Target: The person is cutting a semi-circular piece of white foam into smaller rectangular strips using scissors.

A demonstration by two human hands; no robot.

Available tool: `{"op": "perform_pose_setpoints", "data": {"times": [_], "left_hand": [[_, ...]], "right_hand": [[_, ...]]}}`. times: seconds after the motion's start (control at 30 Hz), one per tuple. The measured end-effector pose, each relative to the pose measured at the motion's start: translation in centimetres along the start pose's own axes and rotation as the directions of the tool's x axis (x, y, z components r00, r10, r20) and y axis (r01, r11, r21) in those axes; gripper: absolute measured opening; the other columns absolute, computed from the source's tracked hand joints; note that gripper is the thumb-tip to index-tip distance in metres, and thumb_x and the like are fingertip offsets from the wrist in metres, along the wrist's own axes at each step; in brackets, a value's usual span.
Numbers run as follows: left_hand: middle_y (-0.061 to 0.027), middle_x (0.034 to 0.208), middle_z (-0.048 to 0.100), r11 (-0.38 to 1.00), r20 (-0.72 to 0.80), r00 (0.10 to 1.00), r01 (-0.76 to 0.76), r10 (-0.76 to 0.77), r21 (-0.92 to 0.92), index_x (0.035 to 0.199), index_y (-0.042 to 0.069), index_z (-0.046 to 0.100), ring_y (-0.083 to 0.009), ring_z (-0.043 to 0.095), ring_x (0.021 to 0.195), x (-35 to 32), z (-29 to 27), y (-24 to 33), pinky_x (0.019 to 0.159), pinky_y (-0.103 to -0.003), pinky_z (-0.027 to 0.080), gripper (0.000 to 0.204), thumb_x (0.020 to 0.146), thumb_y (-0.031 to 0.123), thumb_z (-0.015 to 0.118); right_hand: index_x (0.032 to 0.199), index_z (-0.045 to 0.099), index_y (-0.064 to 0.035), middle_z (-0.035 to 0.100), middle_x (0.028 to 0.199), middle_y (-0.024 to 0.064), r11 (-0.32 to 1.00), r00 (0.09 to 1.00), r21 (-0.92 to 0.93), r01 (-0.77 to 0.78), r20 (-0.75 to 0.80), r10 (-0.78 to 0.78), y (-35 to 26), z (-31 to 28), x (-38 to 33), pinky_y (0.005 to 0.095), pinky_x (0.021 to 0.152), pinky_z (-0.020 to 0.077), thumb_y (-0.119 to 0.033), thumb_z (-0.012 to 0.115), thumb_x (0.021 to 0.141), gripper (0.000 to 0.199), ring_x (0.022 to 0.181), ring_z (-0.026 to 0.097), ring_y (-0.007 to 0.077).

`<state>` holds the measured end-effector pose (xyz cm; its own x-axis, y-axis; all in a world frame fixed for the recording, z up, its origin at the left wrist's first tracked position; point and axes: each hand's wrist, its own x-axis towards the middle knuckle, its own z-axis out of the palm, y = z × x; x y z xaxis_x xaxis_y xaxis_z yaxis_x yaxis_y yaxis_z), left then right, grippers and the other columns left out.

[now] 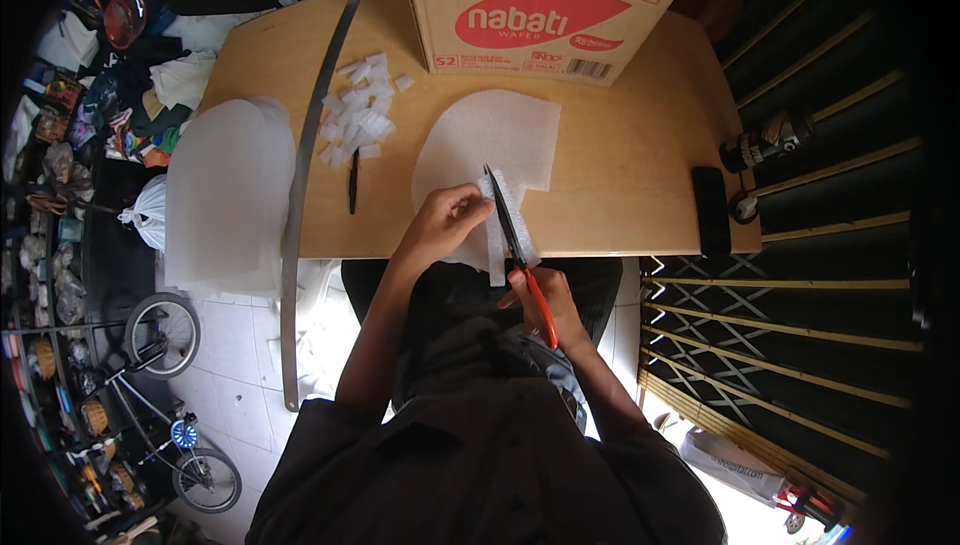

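Left hand [447, 220] was pinched on a narrow strip of white foam [497, 235], grip clenched on its left edge at the near rim of the wooden surface [620, 175]. Right hand [545, 295] was closed through the red handles of the scissors [520, 255], blades parted and pointing away from the body, lying along the strip. Strip lay on top of a larger white foam sheet [500, 130], rounded on its left side, flat on the surface. Heap of small white foam squares [358, 115] sat to the left, with a black pen [353, 182] just beside it. Long metal ruler [300, 185] ran along the left part, beside a stack of rounded foam sheets [228, 190] overhanging the edge. Cardboard box [535, 5] stood at the far edge; its contents were not visible. A black flat object [711, 210] lay at the right end.
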<state>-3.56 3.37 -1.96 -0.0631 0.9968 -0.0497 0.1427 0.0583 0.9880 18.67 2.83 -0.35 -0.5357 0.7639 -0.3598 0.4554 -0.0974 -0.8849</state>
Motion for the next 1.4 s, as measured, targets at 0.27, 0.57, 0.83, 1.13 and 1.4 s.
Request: {"op": "perform_pose_setpoints", "data": {"times": [0.27,0.57,0.83,1.13,1.4], "left_hand": [[0.0053,0.064,0.045,1.000,-0.043,0.999,0.018,-0.018,-0.002,0.080,0.005,0.059,-0.0029,0.041,0.060,0.1,-0.3,0.4,0.055,-0.023,0.031,0.023,0.097,0.020,0.061],[0.0027,0.066,0.053,0.995,-0.038,0.997,0.066,-0.068,-0.071,0.088,0.005,0.059,-0.0038,0.046,0.059,0.1,-0.4,-0.1,0.055,-0.022,0.036,0.019,0.100,0.020,0.058],[-0.0050,0.070,0.062,0.990,-0.092,0.988,0.122,-0.127,-0.066,0.100,0.002,0.055,-0.0093,0.056,0.059,0.0,-0.7,0.8,0.057,-0.026,0.044,0.018,0.104,0.019,0.050],[-0.0037,0.077,0.064,0.999,-0.267,0.963,0.031,-0.025,0.019,0.105,-0.002,0.064,-0.0080,0.058,0.072,-1.0,-1.8,0.6,0.066,-0.025,0.047,0.025,0.102,0.021,0.058],[-0.0021,0.077,0.065,0.994,-0.259,0.965,-0.007,0.035,0.109,0.102,-0.004,0.069,-0.0048,0.053,0.069,-3.2,-1.9,1.2,0.061,-0.022,0.044,0.021,0.096,0.016,0.065]], "right_hand": [[0.078,0.063,0.0045,0.068,0.062,0.0130,0.999,1.000,-0.027,-0.029,0.001,0.029,-0.7,0.0,0.4,0.0316,0.044,0.0474,-0.050,0.058,0.097,0.059,0.047,0.064,0.0189],[0.077,0.063,0.0050,0.068,0.061,0.0130,0.999,0.999,-0.022,0.026,-0.032,-0.027,-0.1,0.6,0.4,0.0310,0.045,0.0478,-0.053,0.056,0.097,0.061,0.046,0.063,0.0197],[0.087,0.061,0.0090,0.071,0.069,0.0156,0.997,0.999,0.064,-0.051,-0.011,0.052,-0.3,0.7,0.7,0.0286,0.040,0.0486,-0.055,0.048,0.099,0.067,0.043,0.063,0.0165],[0.104,0.060,0.0107,0.065,0.076,0.0156,0.991,0.992,0.102,0.089,0.080,-0.097,0.0,-0.3,-1.1,0.0315,0.054,0.0555,-0.061,0.047,0.097,0.073,0.057,0.069,0.0239],[0.111,0.054,0.0083,0.066,0.079,0.0203,0.999,0.967,0.040,0.000,0.255,-0.010,0.7,0.6,-4.3,0.0371,0.060,0.0552,-0.059,0.047,0.098,0.069,0.059,0.070,0.0271]]}}
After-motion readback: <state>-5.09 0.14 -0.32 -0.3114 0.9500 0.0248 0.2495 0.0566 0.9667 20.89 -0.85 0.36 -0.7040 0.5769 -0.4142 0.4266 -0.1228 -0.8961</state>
